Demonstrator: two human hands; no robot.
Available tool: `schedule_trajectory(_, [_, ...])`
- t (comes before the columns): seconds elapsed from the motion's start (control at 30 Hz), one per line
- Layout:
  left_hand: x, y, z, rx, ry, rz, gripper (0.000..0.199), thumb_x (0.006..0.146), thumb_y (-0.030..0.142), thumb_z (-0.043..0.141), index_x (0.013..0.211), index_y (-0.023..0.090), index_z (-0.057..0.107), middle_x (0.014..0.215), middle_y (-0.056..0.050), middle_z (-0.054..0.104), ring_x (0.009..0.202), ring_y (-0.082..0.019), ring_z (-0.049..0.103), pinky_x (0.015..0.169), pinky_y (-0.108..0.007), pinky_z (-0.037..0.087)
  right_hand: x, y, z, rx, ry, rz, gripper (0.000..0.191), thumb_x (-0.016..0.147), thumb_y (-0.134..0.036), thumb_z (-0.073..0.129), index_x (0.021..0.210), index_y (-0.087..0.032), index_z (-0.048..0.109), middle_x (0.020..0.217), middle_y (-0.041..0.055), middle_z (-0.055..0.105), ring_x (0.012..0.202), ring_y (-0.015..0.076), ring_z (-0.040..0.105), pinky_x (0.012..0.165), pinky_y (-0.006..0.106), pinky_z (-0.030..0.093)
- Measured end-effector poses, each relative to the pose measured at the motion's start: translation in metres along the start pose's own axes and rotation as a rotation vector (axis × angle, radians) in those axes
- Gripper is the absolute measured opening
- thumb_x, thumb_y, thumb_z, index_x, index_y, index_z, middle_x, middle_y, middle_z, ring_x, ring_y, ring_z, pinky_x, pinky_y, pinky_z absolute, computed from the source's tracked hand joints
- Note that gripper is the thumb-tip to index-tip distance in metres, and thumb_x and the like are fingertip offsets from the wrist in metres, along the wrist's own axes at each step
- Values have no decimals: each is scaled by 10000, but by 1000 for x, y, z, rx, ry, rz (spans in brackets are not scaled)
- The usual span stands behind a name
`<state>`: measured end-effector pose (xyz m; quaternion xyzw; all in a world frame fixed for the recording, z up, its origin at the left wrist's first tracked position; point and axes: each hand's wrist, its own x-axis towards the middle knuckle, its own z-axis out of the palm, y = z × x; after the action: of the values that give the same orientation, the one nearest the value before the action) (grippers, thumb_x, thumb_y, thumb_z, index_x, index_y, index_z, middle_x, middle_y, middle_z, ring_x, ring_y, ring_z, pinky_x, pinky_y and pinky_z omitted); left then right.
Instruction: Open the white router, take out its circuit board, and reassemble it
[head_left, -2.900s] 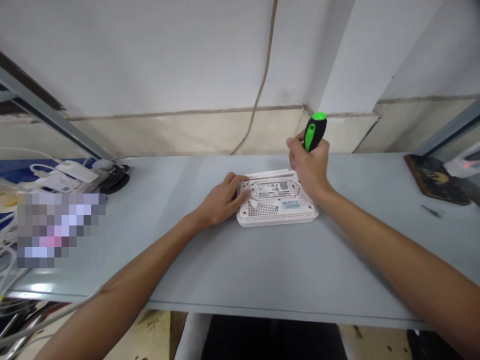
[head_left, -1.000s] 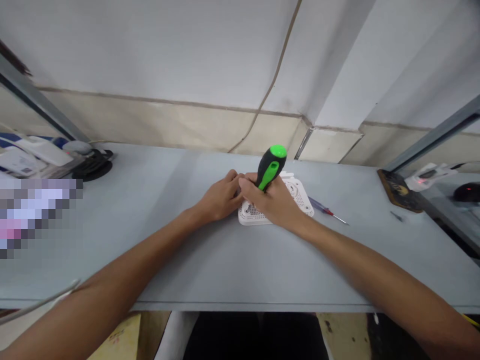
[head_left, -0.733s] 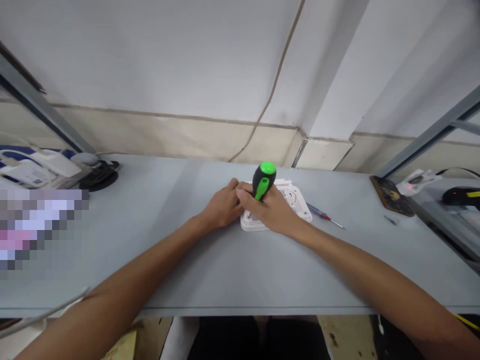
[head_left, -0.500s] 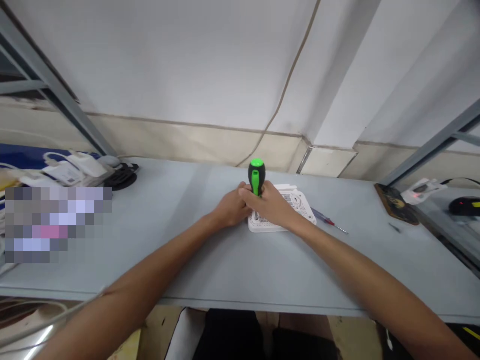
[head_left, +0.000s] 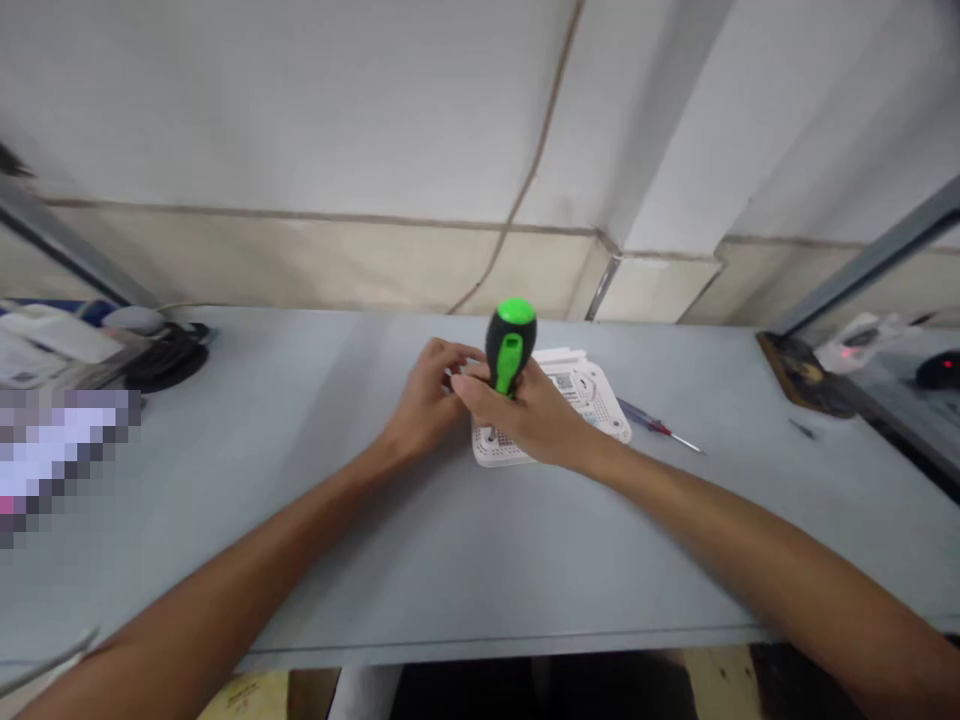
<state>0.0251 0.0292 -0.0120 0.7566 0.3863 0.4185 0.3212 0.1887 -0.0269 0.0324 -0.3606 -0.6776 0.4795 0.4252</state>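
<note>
A black and green screwdriver (head_left: 511,345) stands nearly upright over a white perforated device (head_left: 596,400), its tip near the front left corner. My right hand (head_left: 532,410) is wrapped round the lower part of its handle. Beside it on the left, my left hand (head_left: 431,395) has its fingers bent toward the device's left edge; whether they pinch anything small is hidden. The device lies flat on the grey table (head_left: 375,560), a label on its upper face.
A second screwdriver (head_left: 660,428) with a red collar lies right of the device. Farther right are a small pointed piece (head_left: 802,429) and a dark wooden block (head_left: 802,375). White adapters (head_left: 60,335) and a black coiled item (head_left: 169,358) sit at the far left.
My left hand has moved away from the screwdriver to the left, its fingers looser. The screwdriver leans slightly more, still in my right hand. The head view has shifted.
</note>
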Motion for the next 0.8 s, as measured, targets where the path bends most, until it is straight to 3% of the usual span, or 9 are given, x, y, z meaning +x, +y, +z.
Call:
schedule_trajectory(0.07, [4,5,1,-172,96,-17,232,907,418,636,948,205,719,946,-56,656,899,-222,608,799,-365,543,1,1,-4,60,-28,-33,421,961,-425,613,680,-231,368,623,-61,338,584,96,339,556,275,287])
schedule_trajectory(0.2, [3,24,7,-423,131,-12,385,978,516,579,763,209,665,805,-37,601,760,-189,571,712,-339,505,2,1,-8,92,-41,-36,434,969,-414,619,675,-227,362,621,-64,333,586,88,351,560,271,288])
schedule_trajectory(0.37, [-7,50,5,-563,124,98,399,988,569,558,861,223,712,875,-52,649,808,-207,612,759,-358,531,3,7,-6,90,-97,-11,465,973,-514,613,700,-228,369,616,-68,323,583,91,338,555,277,263])
schedule_trajectory(0.6, [-13,52,-5,-464,55,215,262,939,470,736,1048,232,727,954,-51,657,841,-182,625,766,-335,524,2,16,-3,71,-62,-104,455,990,-538,555,721,-230,355,640,-59,335,615,98,342,583,286,254])
schedule_trajectory(0.8, [-8,51,-11,-260,80,307,403,766,395,920,1072,256,698,937,-19,647,815,-167,604,765,-338,523,3,17,0,62,-15,-90,480,936,-524,624,681,-225,349,637,-54,342,634,100,333,586,284,251])
